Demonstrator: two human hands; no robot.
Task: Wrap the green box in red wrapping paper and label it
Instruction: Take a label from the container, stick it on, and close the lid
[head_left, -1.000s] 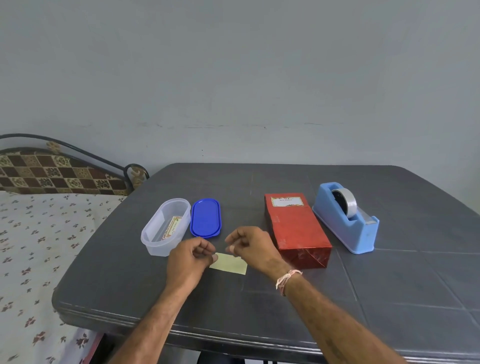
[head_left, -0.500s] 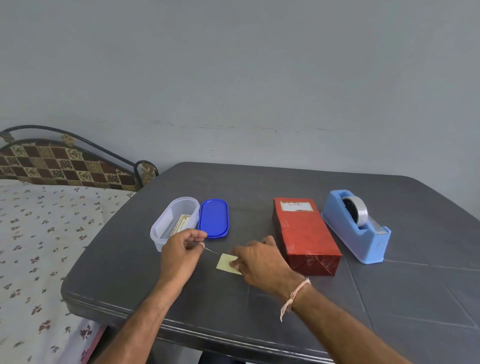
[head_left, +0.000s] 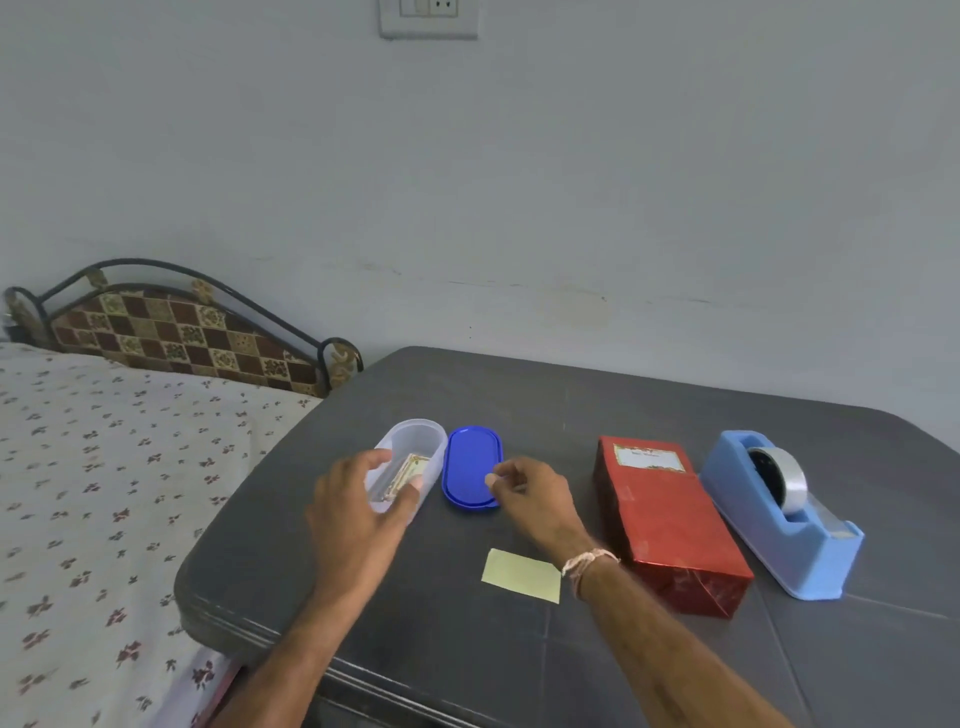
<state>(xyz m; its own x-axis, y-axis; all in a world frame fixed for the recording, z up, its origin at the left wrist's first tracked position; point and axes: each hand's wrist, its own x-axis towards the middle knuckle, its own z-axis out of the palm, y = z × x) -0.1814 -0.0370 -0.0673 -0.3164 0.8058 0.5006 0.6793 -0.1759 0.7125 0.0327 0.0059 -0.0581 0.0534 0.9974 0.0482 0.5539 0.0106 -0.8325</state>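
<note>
Wrapped box (head_left: 670, 525) is sitting at 3 o'clock from the right hand (head_left: 530, 493), looking light, stiff, slick, so go for its long sides. Left hand (head_left: 358, 504) grip is holding the clear tub (head_left: 415, 447); right's, can't tell.

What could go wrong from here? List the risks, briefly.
1. The left hand has its grip on only the near end of the clear container, which stands near the left edge of the table; a shove could tip it and spill the labels inside.
2. The yellow paper slip lies loose beside the right wrist; the forearm could sweep it off as the right hand works at the blue lid.
</note>
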